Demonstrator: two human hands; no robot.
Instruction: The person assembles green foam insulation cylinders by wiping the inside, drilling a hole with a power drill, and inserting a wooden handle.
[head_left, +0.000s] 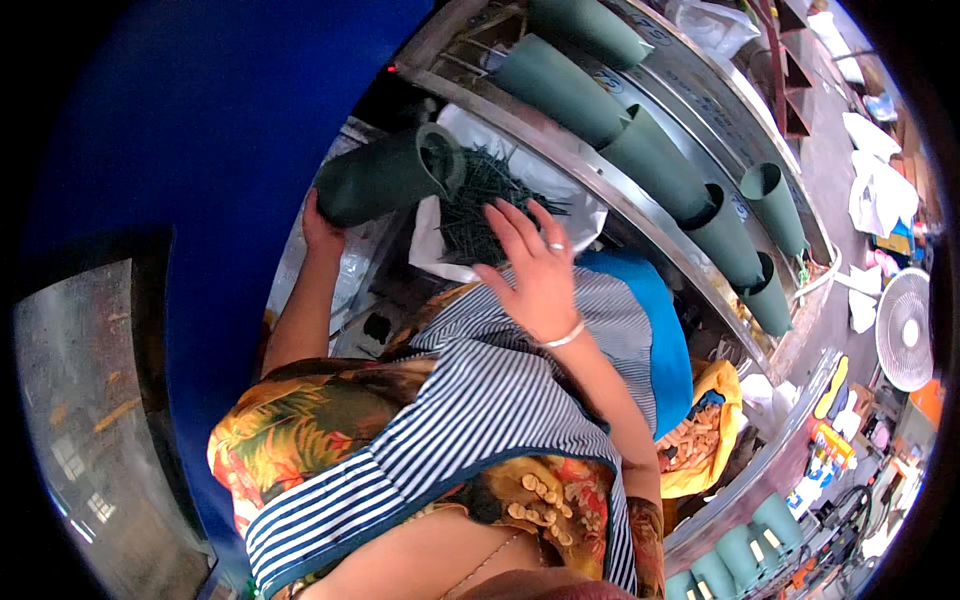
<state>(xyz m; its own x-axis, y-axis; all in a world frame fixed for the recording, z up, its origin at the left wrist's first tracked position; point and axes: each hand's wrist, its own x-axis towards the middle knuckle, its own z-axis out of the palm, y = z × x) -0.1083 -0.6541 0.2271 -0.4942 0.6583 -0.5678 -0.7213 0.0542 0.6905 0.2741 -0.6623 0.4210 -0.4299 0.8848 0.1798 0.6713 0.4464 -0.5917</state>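
Note:
My left hand [322, 225] grips the base end of a dark green plastic cylinder [370, 180], which lies tilted sideways with its open, rimmed end toward the right. Below and beside that end, a white bag [428, 240] holds a heap of thin dark green plastic strips [478, 210]. Over the right part of the bag hangs my right hand [540, 275], fingers spread and holding nothing; whether its fingertips touch the strips I cannot tell. The fingers of my left hand are mostly hidden behind the cylinder.
Several green cylinders [655, 165] stand along a metal-edged bench [620, 190] ahead and to the right. A large blue panel [220, 130] fills the left side. On the right are a yellow sack [728, 425] of orange-brown pieces and a round fan [905, 330].

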